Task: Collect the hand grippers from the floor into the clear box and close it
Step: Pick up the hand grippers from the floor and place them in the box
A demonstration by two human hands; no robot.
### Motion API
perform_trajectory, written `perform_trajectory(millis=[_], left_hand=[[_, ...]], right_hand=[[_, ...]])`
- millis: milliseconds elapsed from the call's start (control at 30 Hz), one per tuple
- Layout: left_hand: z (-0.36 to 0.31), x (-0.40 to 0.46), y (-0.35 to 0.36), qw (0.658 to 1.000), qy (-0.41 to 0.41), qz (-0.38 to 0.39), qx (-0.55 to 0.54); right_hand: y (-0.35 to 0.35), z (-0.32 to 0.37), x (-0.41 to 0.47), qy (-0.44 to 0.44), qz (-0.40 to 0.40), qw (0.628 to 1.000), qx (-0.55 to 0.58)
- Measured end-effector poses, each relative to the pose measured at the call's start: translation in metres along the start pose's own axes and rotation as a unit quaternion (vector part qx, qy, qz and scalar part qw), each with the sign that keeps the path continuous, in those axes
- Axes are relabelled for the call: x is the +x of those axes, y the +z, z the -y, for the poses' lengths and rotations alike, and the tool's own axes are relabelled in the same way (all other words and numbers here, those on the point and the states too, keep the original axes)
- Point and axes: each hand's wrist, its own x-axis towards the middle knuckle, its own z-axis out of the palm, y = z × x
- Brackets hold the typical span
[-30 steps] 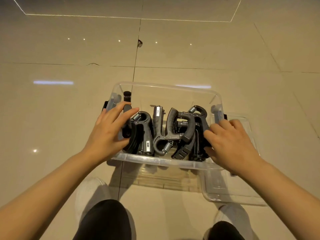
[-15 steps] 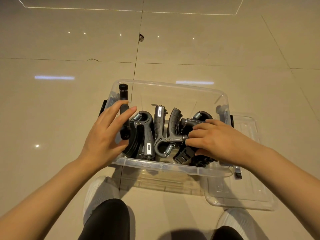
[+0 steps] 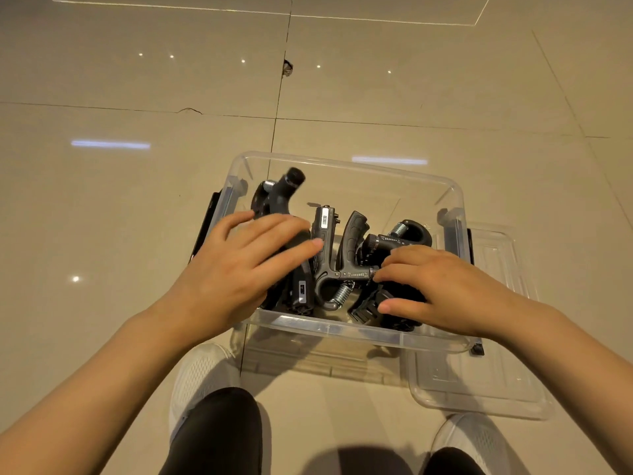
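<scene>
The clear box stands open on the tiled floor in front of me. Several black hand grippers with metal springs lie packed inside it. My left hand lies flat with straight, spread fingers on the grippers at the box's left side. The handle of one gripper sticks up past the fingertips, blurred. My right hand rests on the grippers at the right side, fingers extended leftward and thumb low near the front wall. The clear lid lies on the floor to the right, partly under the box.
Black latches hang on the box's left side and right side. My white shoes and dark trouser legs are just in front of the box. Glossy beige tiles surround it.
My left hand slid right, deeper over the grippers, and the leftmost gripper's handle tipped from upright to leaning right. My right hand moved from the box's right edge onto the right-hand grippers.
</scene>
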Motion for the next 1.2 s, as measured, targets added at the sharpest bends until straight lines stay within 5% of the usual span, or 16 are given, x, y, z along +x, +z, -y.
perform_trajectory(millis=[167, 367, 567, 733, 967, 1200], left_hand=[[-0.008, 0.004, 0.000, 1.000, 0.022, 0.002, 0.000], [-0.041, 0.009, 0.012, 0.932, -0.221, -0.173, -0.228], [-0.035, -0.019, 0.017, 0.937, -0.305, -0.080, -0.149], [-0.031, -0.042, 0.022, 0.963, -0.242, -0.029, -0.113], [-0.027, -0.046, 0.019, 0.954, -0.285, 0.045, -0.080], [-0.024, -0.046, 0.023, 0.951, -0.290, 0.014, -0.109]], right_hand=[[-0.001, 0.004, -0.002, 0.010, -0.016, 1.000, 0.000], [-0.015, 0.042, 0.027, -0.020, -0.105, 0.989, 0.104], [0.004, 0.061, 0.050, -0.073, -0.028, 0.995, 0.054], [0.010, 0.066, 0.059, -0.073, 0.020, 0.997, 0.023], [0.005, 0.079, 0.070, -0.072, 0.024, 0.997, -0.011], [0.005, 0.066, 0.067, -0.092, 0.033, 0.995, 0.013]])
